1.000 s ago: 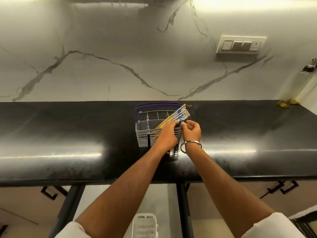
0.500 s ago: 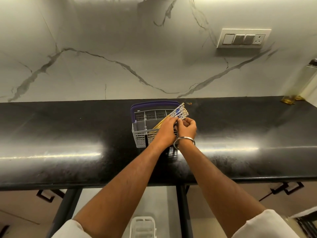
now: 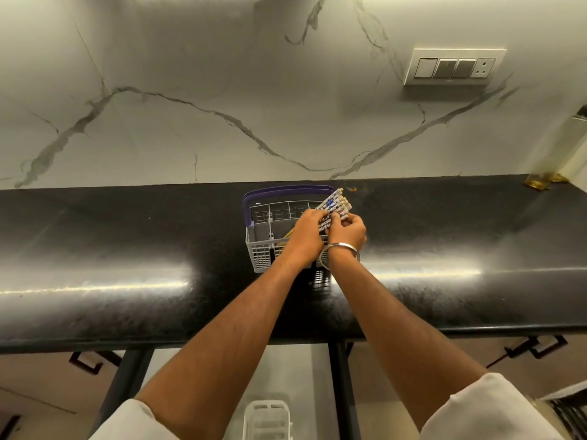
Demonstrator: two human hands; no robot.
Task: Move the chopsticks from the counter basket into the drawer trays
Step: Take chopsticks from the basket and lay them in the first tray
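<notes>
1. Both hands are meeting over the basket (image 3: pixel 270 246), a grey-white plastic cutlery caddy with a purple handle, which is sitting on the black tabletop (image 3: pixel 127 249) near the marble wall.
2. The left hand (image 3: pixel 306 235) is clenching its grip around the bundle of chopsticks (image 3: pixel 334 206), whose patterned blue-and-white ends are fanning out up and to the right, above the basket's right rim.
3. The right hand (image 3: pixel 347 230), wearing a metal bangle (image 3: pixel 341 249) at the wrist, is pinching the same bundle from the other side, its fingers curling against the sticks.
4. The lower, plain yellowish ends seem to be reaching down into the basket's front compartment; how deep they are sitting is hidden behind the left hand.
5. The other compartments along the back are looking bare of cutlery, as far as the grid walls are letting one see.
6. Below the tabletop edge a white plastic tray (image 3: pixel 266 420) is showing in the open drawer; its contents are not visible.
7. Likely trouble: the bundle is loose and splayed, so a stick may be slipping out during the lift and dropping onto the tabletop or the floor.
8. Tips catching on the basket's grid walls could be tipping the light basket or dragging it along.
</notes>
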